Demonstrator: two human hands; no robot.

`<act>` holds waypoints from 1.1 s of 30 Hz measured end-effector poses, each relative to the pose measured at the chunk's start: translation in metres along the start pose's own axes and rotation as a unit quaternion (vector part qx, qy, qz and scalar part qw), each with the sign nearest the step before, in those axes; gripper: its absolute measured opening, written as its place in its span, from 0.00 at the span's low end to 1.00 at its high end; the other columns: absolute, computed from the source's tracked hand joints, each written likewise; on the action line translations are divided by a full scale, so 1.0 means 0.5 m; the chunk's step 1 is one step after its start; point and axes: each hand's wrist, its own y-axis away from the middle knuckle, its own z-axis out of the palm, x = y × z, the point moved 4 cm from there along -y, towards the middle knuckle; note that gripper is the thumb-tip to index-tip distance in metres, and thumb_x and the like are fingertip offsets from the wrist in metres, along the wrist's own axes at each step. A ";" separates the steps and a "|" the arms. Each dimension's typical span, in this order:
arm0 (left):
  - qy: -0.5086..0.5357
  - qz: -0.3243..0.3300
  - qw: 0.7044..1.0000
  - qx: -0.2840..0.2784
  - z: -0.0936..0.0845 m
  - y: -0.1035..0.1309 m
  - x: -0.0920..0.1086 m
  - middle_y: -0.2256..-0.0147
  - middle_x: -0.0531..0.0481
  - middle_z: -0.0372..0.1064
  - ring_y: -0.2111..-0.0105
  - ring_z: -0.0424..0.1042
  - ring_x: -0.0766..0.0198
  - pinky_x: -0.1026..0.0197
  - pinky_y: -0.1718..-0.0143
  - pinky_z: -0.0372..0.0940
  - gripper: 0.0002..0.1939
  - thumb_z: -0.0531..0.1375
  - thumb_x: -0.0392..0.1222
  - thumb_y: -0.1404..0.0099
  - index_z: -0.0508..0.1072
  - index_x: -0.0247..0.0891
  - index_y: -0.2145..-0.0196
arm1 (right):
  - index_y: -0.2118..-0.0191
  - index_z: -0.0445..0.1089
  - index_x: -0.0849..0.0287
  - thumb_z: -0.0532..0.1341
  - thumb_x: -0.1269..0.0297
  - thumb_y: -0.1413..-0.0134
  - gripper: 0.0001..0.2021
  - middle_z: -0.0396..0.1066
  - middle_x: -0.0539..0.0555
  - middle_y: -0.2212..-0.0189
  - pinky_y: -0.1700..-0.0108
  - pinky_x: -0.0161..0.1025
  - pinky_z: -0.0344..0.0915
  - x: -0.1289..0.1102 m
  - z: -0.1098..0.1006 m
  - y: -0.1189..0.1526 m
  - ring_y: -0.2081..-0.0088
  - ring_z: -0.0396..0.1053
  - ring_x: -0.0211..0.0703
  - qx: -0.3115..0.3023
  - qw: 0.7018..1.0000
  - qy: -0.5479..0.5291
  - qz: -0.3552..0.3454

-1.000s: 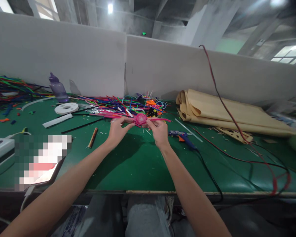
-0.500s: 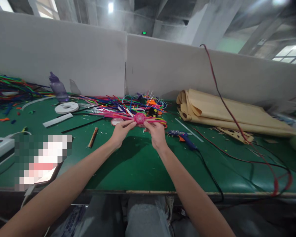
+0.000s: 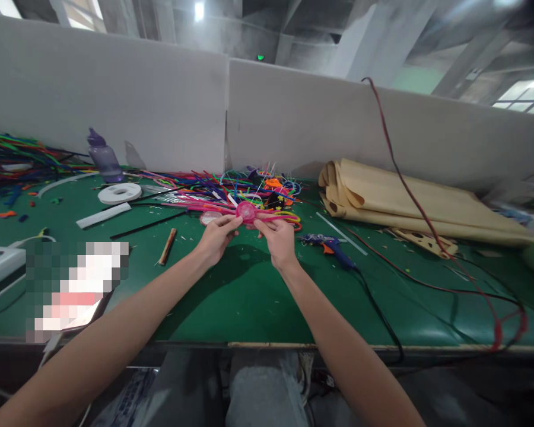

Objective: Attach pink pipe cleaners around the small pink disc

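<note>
A round pink disc (image 3: pixel 246 212), shiny and pale at its centre, is held up between my two hands over the table. My left hand (image 3: pixel 216 237) pinches its left lower edge with thumb and fingertips. On the other side my right hand (image 3: pixel 276 238) grips the right lower edge in a pinch. Pink and coloured fuzzy stems (image 3: pixel 196 203) stretch out behind the disc; whether any are joined to it I cannot tell. A blue glue gun (image 3: pixel 336 252) with an orange trigger lies just right of my right hand.
On the green table (image 3: pixel 244 302) are a white spool (image 3: pixel 120 193), a purple bottle (image 3: pixel 104 157), a short brown stick (image 3: pixel 168 246) and a phone (image 3: pixel 82 290), partly blurred. Rolled brown paper (image 3: pixel 409 198) lies at right. A red-black cable (image 3: pixel 396 160) hangs in front of the grey partition.
The pink disc has shifted slightly left, with both hands still pinching it. My right hand has moved a little left too. Things on the table stay put.
</note>
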 end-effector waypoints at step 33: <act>-0.069 0.028 0.997 0.001 0.007 0.011 0.012 0.77 0.55 0.65 0.77 0.60 0.74 0.68 0.78 0.52 0.14 0.69 0.43 0.57 0.73 0.36 0.73 | 0.63 0.72 0.61 0.64 0.59 0.56 0.14 0.76 0.55 0.72 0.76 0.34 0.62 0.014 -0.001 -0.001 0.70 0.75 0.45 0.006 1.000 0.022 0.019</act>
